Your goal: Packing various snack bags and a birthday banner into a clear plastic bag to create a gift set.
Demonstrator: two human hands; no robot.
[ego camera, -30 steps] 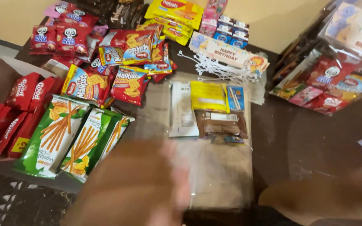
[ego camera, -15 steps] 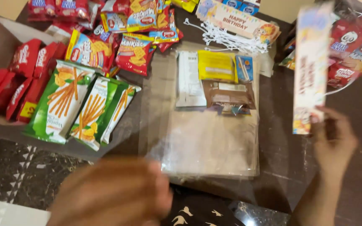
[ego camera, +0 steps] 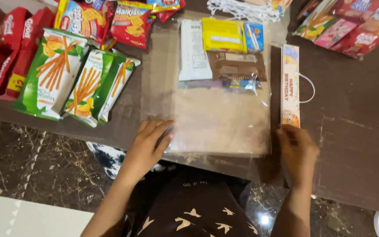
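A clear plastic bag (ego camera: 224, 125) lies flat on the brown table (ego camera: 352, 145) in front of me. At its far end it holds a white packet (ego camera: 192, 50), a yellow packet (ego camera: 223, 35), a small blue carton (ego camera: 254, 37) and a brown packet (ego camera: 237, 66). My left hand (ego camera: 151, 141) rests with its fingers spread on the bag's near left corner. Just right of the bag lies a long colourful paper card (ego camera: 290, 85) with a white string loop. My right hand (ego camera: 298, 149) pinches the card's near end.
Three green packets of stick snacks (ego camera: 77, 74) lie left of the bag, with red packets (ego camera: 16, 48) in a box beyond them. Red cracker packets (ego camera: 130, 22) lie at the top, and filled clear bags (ego camera: 356, 26) at the top right. A marbled floor (ego camera: 36, 162) lies below the table edge.
My right hand brought the card down from the air and laid it beside the bag. My left hand moved forward onto the bag's corner. The view shifted toward me.
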